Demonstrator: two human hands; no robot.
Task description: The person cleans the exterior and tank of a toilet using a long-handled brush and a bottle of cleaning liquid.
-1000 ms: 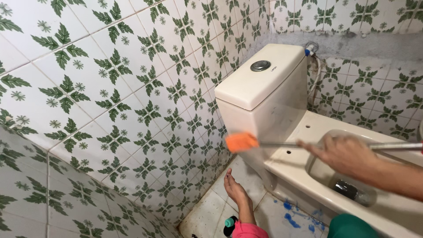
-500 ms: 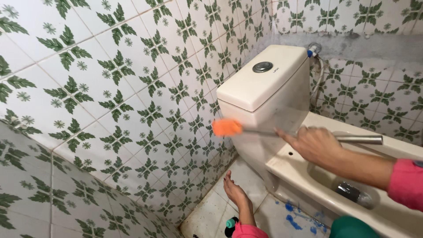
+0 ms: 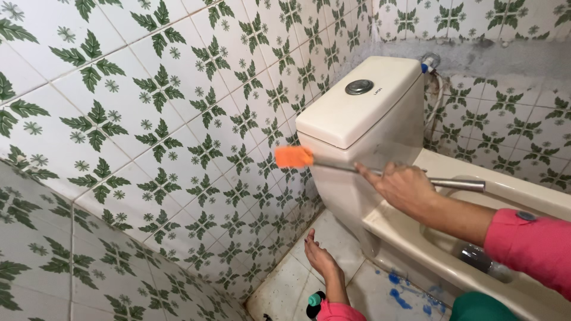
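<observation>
From where I watched, the main risk was at the far end of the brush (image 3: pixel 380 170). Its orange head (image 3: pixel 294 157) was held out in the air, just beside the front corner of the cistern (image 3: pixel 363 119) and near the tiled wall (image 3: pixel 148 137). I judged that the head could knock against the cistern or slide off the glossy tiles, because the long metal handle was gripped only at the middle, so the tip had much swing. A second risk, I thought, was balance: the person leaned over the open toilet bowl (image 3: pixel 452 238), and the floor (image 3: pixel 309 279) below looked wet and stained with blue marks, so a slip was possible. A small bottle with a green cap (image 3: pixel 314 298) stood on the floor just beside the left wrist and could be pushed over by that arm.

The right hand (image 3: pixel 404 189) was closed around the handle, the fingers wrapped narrow over the rod, with the end of the handle sticking out behind it over the bowl rim. The left hand (image 3: pixel 320 257) hung low toward the floor, loosely open with the fingers slightly curled. It held nothing, and I could not tell if the fingertips touched the base of the toilet or only were near it.
</observation>
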